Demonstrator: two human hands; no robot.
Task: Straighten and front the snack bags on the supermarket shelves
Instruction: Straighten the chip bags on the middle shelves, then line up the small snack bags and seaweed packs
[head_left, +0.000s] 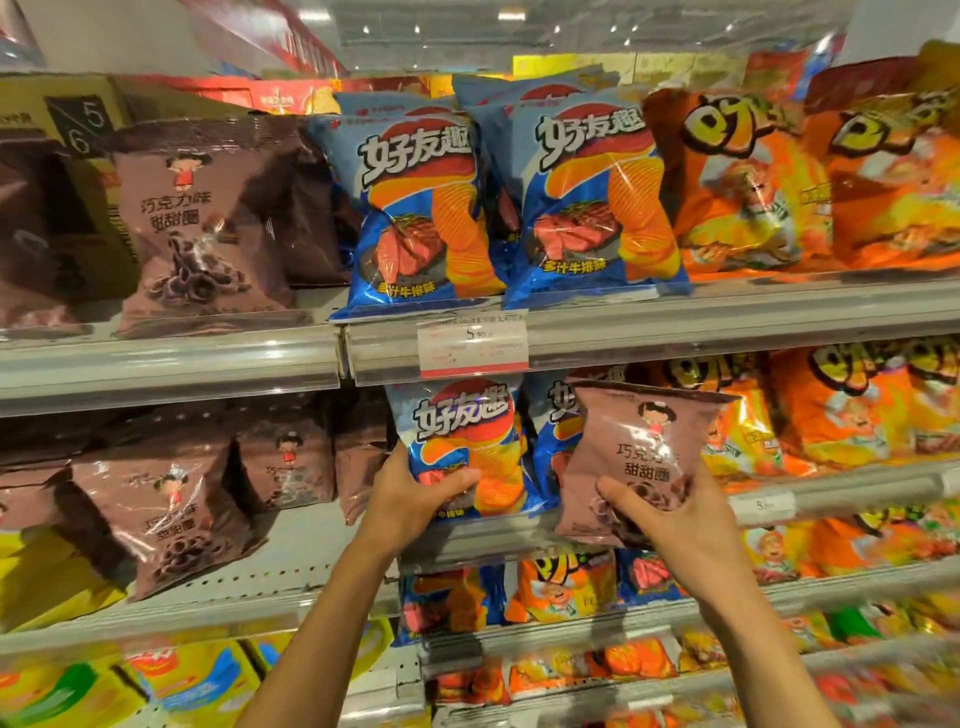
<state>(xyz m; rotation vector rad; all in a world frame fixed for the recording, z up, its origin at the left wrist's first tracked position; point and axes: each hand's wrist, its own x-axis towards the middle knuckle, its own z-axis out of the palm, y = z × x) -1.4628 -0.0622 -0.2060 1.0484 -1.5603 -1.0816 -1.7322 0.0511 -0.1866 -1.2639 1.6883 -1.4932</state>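
Supermarket shelving fills the whole view, grey metal shelves (171, 358) stacked one above another and packed with snack bags. Taking the white price tag (472, 340) on the upper shelf's front rail as the marker: directly above it stand two upright blue foil chip bags (592, 208), faces forward and flush to the edge, as fronted stock should sit. Up and left of the tag are brown chocolate-ring bags (202, 228), some leaning; up and right, orange foil bags (737, 182). Directly below the tag, on the next shelf down, a blue foil chip bag (462, 452) stands at the front edge with the left hand (415, 493) gripping its lower part, thumb across the face, apparently to square it up. Below and right of the tag, the right hand (670, 514) holds a glossy brown chocolate-ring snack bag (639, 462) clear of the shelf, fingers wrapped behind and thumb in front. It hangs before blue and orange stock, so I judge it a stray; its matching brown bags (161, 514) sit below and far left of the tag
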